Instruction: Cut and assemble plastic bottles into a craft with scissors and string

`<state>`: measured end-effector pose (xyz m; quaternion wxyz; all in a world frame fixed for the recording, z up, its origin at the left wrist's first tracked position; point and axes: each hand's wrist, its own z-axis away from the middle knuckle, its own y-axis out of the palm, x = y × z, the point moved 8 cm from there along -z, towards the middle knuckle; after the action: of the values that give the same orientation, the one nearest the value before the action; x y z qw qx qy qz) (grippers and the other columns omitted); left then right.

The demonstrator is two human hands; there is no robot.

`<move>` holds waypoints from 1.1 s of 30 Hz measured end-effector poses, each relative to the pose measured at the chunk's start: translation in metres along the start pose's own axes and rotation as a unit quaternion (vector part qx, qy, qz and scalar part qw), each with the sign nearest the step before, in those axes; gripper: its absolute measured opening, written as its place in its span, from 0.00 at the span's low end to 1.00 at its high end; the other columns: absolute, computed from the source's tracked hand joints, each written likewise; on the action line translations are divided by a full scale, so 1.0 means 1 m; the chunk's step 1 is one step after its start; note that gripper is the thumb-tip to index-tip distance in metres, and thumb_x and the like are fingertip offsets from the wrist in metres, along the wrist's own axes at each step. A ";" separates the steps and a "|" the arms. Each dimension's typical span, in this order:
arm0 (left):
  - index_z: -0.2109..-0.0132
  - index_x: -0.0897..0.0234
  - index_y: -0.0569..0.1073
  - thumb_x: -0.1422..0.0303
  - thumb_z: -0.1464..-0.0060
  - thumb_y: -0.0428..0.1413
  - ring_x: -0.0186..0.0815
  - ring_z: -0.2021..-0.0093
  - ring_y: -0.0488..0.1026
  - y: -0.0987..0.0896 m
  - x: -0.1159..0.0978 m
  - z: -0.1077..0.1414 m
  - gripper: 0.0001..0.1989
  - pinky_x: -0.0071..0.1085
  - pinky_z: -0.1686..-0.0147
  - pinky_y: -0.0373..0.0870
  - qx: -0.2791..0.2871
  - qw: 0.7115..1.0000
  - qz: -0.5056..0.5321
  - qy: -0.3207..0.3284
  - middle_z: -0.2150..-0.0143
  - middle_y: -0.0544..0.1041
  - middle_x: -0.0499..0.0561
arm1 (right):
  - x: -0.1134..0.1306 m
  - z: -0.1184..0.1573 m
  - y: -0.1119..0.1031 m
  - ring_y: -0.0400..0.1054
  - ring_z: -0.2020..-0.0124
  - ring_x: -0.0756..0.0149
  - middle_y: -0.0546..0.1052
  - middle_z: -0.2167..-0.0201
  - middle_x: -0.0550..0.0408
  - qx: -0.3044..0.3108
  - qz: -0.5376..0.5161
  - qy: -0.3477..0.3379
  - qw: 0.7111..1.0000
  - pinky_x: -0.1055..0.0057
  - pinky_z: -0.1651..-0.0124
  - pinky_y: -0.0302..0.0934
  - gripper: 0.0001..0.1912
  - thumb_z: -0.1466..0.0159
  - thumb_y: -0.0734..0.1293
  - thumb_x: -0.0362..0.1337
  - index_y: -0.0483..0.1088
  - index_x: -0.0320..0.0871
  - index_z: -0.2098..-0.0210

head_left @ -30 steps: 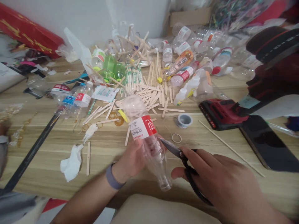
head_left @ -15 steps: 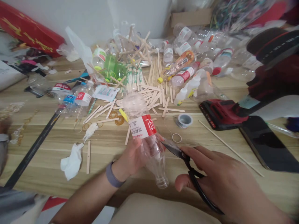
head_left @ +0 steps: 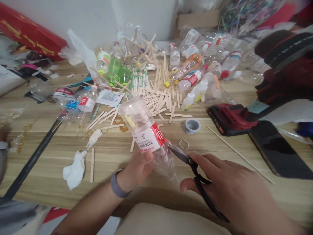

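My left hand (head_left: 140, 166), with a grey band on the wrist, is wrapped round a clear plastic bottle (head_left: 150, 137) with a red and white label. The bottle is tilted, its neck pointing down and to the right towards me. In my right hand (head_left: 227, 182) is a pair of black-handled scissors (head_left: 193, 164). Their blades reach the bottle's side just below the label; whether the tips have pierced the plastic I cannot tell. Fingers of my left hand behind the bottle are partly hidden.
Wooden craft sticks (head_left: 158, 101) lie scattered beyond the bottle. Several plastic bottles (head_left: 193, 76) pile up at the back. A red cordless tool (head_left: 234, 119), a black phone (head_left: 281, 147) and a thin stick (head_left: 239, 153) lie right. Left are crumpled tissue (head_left: 74, 169) and a dark bar (head_left: 34, 160).
The bottle has turned in my left hand, its base swinging left and its neck right. The scissors remain at its side, with my right hand shifted slightly left.
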<state>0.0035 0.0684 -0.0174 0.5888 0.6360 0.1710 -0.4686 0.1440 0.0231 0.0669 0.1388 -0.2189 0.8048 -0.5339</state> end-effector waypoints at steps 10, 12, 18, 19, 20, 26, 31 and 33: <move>0.60 0.66 0.79 0.45 0.60 0.65 0.37 0.65 0.74 0.006 0.016 0.001 0.29 0.31 0.63 0.71 0.010 0.988 0.114 -0.102 0.66 0.78 0.52 | 0.003 0.004 0.002 0.67 0.81 0.65 0.72 0.78 0.59 -0.002 0.038 -0.027 0.999 0.66 0.76 0.51 0.27 0.29 0.49 0.55 0.70 0.43 0.58; 0.61 0.67 0.78 0.45 0.60 0.64 0.35 0.67 0.74 0.007 0.018 0.002 0.29 0.30 0.65 0.71 0.021 0.985 0.119 -0.120 0.67 0.78 0.52 | 0.004 0.003 0.001 0.66 0.81 0.65 0.72 0.78 0.59 -0.005 0.040 -0.030 0.999 0.66 0.76 0.51 0.27 0.29 0.49 0.54 0.70 0.44 0.59; 0.66 0.68 0.77 0.44 0.59 0.63 0.32 0.72 0.74 0.016 0.018 0.003 0.28 0.25 0.70 0.70 0.068 0.976 0.144 -0.150 0.70 0.78 0.50 | 0.006 -0.001 -0.008 0.64 0.83 0.65 0.70 0.81 0.60 -0.049 0.048 -0.038 0.997 0.67 0.76 0.49 0.26 0.27 0.48 0.51 0.70 0.45 0.60; 0.66 0.68 0.77 0.45 0.58 0.63 0.32 0.72 0.74 0.017 0.018 0.003 0.28 0.25 0.70 0.70 0.074 0.974 0.150 -0.155 0.70 0.79 0.50 | 0.006 -0.002 -0.008 0.64 0.83 0.65 0.70 0.81 0.60 -0.049 0.049 -0.043 0.997 0.67 0.76 0.49 0.25 0.27 0.47 0.49 0.70 0.45 0.60; 0.66 0.68 0.77 0.45 0.58 0.63 0.32 0.72 0.75 0.018 0.020 0.003 0.27 0.26 0.70 0.71 0.074 0.971 0.158 -0.162 0.70 0.79 0.51 | 0.006 -0.002 -0.008 0.64 0.83 0.65 0.70 0.81 0.60 -0.048 0.051 -0.046 0.997 0.67 0.75 0.49 0.25 0.26 0.47 0.48 0.70 0.44 0.60; 0.62 0.68 0.77 0.47 0.59 0.65 0.37 0.67 0.78 0.014 0.026 0.005 0.28 0.28 0.68 0.72 0.066 0.958 0.206 -0.191 0.69 0.81 0.52 | 0.007 -0.001 -0.011 0.63 0.84 0.66 0.70 0.81 0.60 -0.054 0.059 -0.060 0.995 0.68 0.75 0.48 0.24 0.25 0.46 0.44 0.69 0.43 0.60; 0.53 0.69 0.75 0.45 0.55 0.61 0.39 0.67 0.78 0.010 0.034 0.006 0.33 0.30 0.67 0.71 0.084 0.945 0.232 -0.215 0.65 0.81 0.54 | 0.006 -0.002 -0.011 0.64 0.83 0.66 0.71 0.81 0.59 -0.050 0.066 -0.069 0.994 0.68 0.73 0.49 0.24 0.25 0.45 0.42 0.69 0.43 0.59; 0.54 0.71 0.76 0.42 0.54 0.58 0.39 0.69 0.78 0.009 0.037 0.005 0.34 0.29 0.70 0.69 0.108 0.941 0.227 -0.228 0.66 0.81 0.56 | 0.006 -0.003 -0.011 0.64 0.83 0.66 0.70 0.81 0.59 -0.048 0.068 -0.078 0.994 0.68 0.73 0.49 0.24 0.25 0.46 0.42 0.70 0.42 0.60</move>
<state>0.0270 0.0491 -0.0415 0.6306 0.5936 -0.1681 -0.4709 0.1399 0.0192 0.0788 0.2262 -0.2112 0.8292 -0.4655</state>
